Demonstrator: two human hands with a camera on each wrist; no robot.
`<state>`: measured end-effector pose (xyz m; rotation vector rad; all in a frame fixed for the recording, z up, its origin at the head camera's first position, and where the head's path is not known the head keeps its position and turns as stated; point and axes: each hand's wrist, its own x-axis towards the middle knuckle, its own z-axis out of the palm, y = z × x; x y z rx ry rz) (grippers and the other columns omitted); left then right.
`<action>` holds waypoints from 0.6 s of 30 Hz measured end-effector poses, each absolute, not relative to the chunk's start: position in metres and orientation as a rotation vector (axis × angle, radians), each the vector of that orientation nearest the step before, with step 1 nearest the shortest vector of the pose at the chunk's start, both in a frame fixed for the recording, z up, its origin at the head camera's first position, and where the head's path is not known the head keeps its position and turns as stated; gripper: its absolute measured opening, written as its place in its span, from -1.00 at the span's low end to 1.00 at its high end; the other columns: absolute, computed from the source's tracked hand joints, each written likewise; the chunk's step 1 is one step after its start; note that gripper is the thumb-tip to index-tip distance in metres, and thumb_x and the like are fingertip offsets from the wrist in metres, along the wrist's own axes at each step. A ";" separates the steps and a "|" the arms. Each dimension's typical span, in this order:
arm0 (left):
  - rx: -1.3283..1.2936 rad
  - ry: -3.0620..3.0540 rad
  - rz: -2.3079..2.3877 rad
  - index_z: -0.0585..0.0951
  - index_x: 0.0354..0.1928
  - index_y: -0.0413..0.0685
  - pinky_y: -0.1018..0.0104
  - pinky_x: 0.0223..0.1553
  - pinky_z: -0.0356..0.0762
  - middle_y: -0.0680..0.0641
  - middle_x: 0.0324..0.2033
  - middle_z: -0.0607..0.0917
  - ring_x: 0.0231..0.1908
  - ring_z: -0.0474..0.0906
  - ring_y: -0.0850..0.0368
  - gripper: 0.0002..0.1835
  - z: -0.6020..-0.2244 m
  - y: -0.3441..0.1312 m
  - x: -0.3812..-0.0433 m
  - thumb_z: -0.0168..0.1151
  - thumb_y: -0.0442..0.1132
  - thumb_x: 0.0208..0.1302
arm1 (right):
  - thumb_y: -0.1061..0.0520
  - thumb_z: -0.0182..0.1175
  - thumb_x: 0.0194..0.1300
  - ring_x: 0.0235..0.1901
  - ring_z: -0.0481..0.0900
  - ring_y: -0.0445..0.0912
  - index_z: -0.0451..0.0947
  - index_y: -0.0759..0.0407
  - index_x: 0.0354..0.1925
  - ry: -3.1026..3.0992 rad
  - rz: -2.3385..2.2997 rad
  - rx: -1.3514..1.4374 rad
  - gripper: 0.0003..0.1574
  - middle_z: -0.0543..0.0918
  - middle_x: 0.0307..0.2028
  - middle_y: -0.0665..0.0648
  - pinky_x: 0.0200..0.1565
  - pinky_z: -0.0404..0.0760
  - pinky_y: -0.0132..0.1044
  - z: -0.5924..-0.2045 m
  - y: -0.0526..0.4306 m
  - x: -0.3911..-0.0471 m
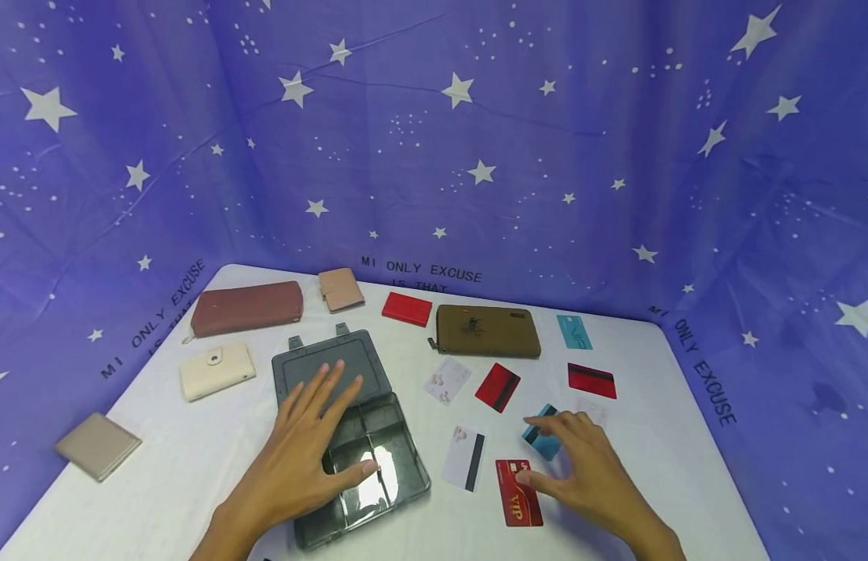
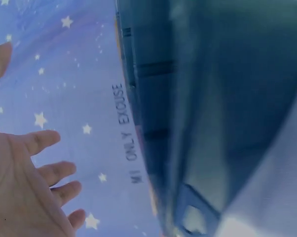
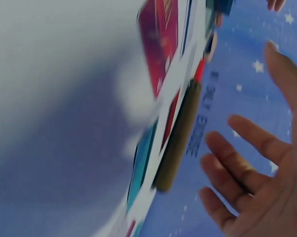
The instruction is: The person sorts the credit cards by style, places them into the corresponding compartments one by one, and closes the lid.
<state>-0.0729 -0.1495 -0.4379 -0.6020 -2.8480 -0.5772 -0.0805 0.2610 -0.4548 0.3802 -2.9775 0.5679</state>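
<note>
My left hand [image 1: 304, 448], fingers spread, is over the dark clear plastic box [image 1: 414, 460], whose hinged lid [image 1: 360, 354] is folded back. The left wrist view shows nothing in that hand. My right hand [image 1: 588, 475] hovers above the cards with loosely bent fingers and holds nothing. Nearest to it are a blue card [image 1: 544, 446] with a dark stripe, partly hidden by the fingers, and a red VIP card [image 1: 520, 506] beneath the thumb. A white striped card [image 1: 455, 456] lies between box and VIP card. Behind the right hand a pale card [image 1: 597, 410] is partly covered.
Further back lie a flowered white card [image 1: 448, 380], two red striped cards [image 1: 497, 387] and a blue VIP card [image 1: 574, 332]. An olive zip wallet [image 1: 488, 331], a red case [image 1: 407, 308], a pink wallet [image 1: 341, 289], a maroon wallet [image 1: 248, 308], a cream wallet [image 1: 218, 372] and a beige wallet [image 1: 97, 446] surround them.
</note>
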 end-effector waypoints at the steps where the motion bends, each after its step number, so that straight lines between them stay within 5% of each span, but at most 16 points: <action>1: -0.590 -2.851 -0.608 -0.05 0.59 0.34 -0.16 0.52 -0.20 0.08 0.60 -0.17 0.59 -0.19 -0.09 0.11 -0.440 -0.152 -0.070 0.19 0.52 0.09 | -0.51 0.48 -0.19 -0.05 0.38 -0.16 0.55 -0.27 0.17 -3.013 0.559 0.391 -0.05 0.59 -0.06 -0.10 0.08 0.49 0.05 -0.456 0.256 -0.081; 6: -0.509 -2.860 -0.749 0.03 0.57 0.35 -0.30 0.41 -0.06 0.05 0.59 -0.03 0.57 -0.09 -0.15 0.17 -0.451 -0.169 -0.054 0.37 0.45 -0.03 | -0.51 0.55 -0.37 -0.06 0.41 -0.14 0.60 -0.22 0.03 -3.207 0.484 0.370 -0.05 0.54 -0.10 -0.11 0.13 0.54 0.07 -0.463 0.238 -0.079; 11: -0.434 -2.855 -0.809 0.12 0.55 0.30 -0.33 0.32 0.04 -0.06 0.56 0.12 0.52 0.01 -0.23 0.15 -0.460 -0.188 -0.041 0.46 0.37 -0.06 | -0.41 0.63 -0.44 -0.12 0.33 -0.19 0.59 -0.14 -0.14 -3.239 0.465 0.388 -0.14 0.44 -0.22 -0.14 0.04 0.58 -0.14 -0.471 0.232 -0.080; 18: -0.362 -2.852 -0.800 0.24 0.51 0.20 -0.34 0.22 0.17 -0.17 0.49 0.27 0.44 0.15 -0.32 0.14 -0.472 -0.210 -0.032 0.54 0.29 -0.14 | -0.20 0.62 -0.20 -0.18 0.42 -0.24 0.37 -0.22 -0.26 -3.228 0.781 0.495 -0.34 0.45 -0.30 -0.19 -0.23 0.54 -0.38 -0.469 0.231 -0.085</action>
